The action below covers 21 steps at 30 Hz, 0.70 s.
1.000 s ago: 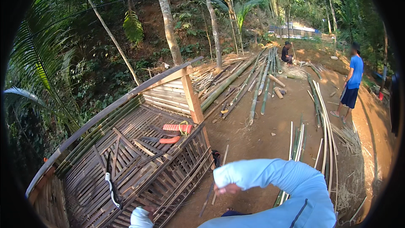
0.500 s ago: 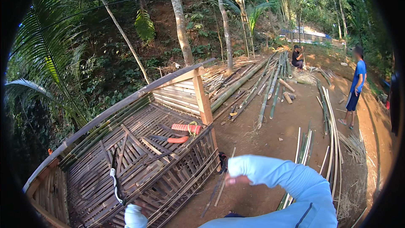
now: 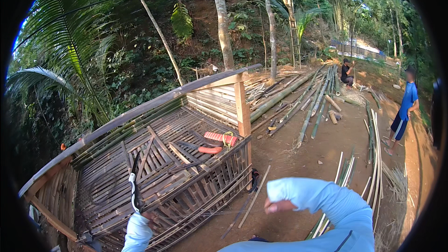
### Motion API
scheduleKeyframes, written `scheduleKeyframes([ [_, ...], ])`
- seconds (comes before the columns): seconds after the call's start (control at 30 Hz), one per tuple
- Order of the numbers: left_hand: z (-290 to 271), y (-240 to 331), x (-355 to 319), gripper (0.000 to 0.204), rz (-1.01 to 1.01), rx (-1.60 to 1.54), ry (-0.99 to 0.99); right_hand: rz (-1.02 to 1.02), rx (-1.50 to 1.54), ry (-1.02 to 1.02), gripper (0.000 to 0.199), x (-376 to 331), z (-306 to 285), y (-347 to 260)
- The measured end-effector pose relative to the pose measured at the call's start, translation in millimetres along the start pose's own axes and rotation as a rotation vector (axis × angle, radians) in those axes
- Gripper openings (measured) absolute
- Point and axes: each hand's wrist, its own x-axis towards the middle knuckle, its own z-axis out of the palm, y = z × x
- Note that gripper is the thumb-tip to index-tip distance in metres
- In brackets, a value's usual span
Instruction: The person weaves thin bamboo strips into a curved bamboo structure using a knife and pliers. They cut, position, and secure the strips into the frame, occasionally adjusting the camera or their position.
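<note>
My left hand is low beside the slatted side of a bamboo bed frame, its fingers dark and hard to make out. Just above it on the slats lies a curved saw with a white and black handle. My right hand hangs over the dirt, fingers curled closed; what is in them, if anything, is hidden. A faint thin strand appears to stretch between the hands. Farther along the slats rest a blade with an orange handle and a red-orange roll with yellow cord.
Split bamboo strips lie on the ground to my right. Long bamboo poles are piled ahead, with short cut pieces beside them. One person sits near the poles; another in blue stands at the right.
The view has swung left and tilted, so the scene sits farther right. My left hand has risen a little beside the saw; my right hand stays curled over the dirt.
</note>
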Motion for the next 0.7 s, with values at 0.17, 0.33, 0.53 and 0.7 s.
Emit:
scheduleKeyframes([
  [0.17,28.0,77.4,-17.3,0.011,0.427,0.102,-0.233,0.264,-0.416,0.496,0.011,-19.4,-48.3,28.9],
  [0.33,24.3,82.6,-26.5,0.036,-0.062,-0.058,-0.700,0.042,-0.443,0.351,0.012,11.2,3.1,38.2],
  [0.53,87.9,148.4,-12.3,0.042,-0.354,-0.944,-0.769,-0.011,-0.568,-0.085,0.022,51.5,45.8,11.7],
  [0.7,76.4,170.6,-25.2,0.022,-0.545,-1.384,-0.320,-0.044,-0.717,-0.071,0.020,54.2,44.5,15.8],
])
